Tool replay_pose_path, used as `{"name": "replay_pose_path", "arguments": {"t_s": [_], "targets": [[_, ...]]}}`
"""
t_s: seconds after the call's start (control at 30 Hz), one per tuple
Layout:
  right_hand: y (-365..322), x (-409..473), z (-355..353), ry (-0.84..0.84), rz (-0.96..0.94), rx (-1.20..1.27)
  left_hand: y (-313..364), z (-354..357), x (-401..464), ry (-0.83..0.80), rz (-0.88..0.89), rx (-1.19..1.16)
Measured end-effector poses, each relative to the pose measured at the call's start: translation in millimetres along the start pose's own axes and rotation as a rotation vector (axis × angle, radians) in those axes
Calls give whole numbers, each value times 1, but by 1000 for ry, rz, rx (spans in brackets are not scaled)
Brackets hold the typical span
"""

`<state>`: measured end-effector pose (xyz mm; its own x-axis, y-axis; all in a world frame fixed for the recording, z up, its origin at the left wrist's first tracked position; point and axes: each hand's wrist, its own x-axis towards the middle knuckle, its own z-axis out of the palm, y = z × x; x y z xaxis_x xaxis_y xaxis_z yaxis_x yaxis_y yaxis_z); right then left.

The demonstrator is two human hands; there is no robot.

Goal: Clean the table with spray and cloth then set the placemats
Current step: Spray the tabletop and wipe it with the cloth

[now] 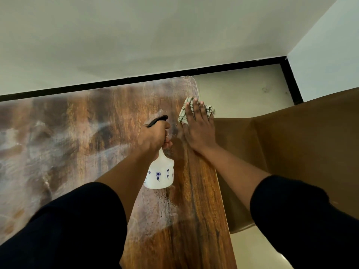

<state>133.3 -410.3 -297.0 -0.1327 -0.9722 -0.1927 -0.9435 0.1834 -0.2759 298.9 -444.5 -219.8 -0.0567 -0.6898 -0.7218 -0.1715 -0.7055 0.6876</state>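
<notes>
A white spray bottle (160,174) with small blue flower marks and a black trigger hangs above the wooden table (108,117); my left hand (155,135) is shut around its neck. My right hand (198,127) lies flat, fingers spread, pressing a white cloth with dark checks (187,109) onto the table near its far right corner. The cloth shows only around my fingers. Pale streaky smears cover much of the tabletop to the left. No placemats are in view.
A brown chair (303,144) stands against the table's right edge. A white wall with a black skirting strip (136,79) runs along the table's far edge, and pale floor (242,94) shows beyond the far right corner.
</notes>
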Motion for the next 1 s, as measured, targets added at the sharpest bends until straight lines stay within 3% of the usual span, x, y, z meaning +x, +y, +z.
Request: {"name": "replay_pose_path", "arguments": {"t_s": [0.2, 0.67, 1.0], "targets": [[-4, 57, -12, -22, 95, 49, 11, 0, 4, -23, -14, -19], [-9, -76, 22, 66, 124, 14, 1, -1, 9, 11, -66, -10], [-5, 61, -8, -1, 56, 13, 23, -13, 15, 84, 12, -48]]}}
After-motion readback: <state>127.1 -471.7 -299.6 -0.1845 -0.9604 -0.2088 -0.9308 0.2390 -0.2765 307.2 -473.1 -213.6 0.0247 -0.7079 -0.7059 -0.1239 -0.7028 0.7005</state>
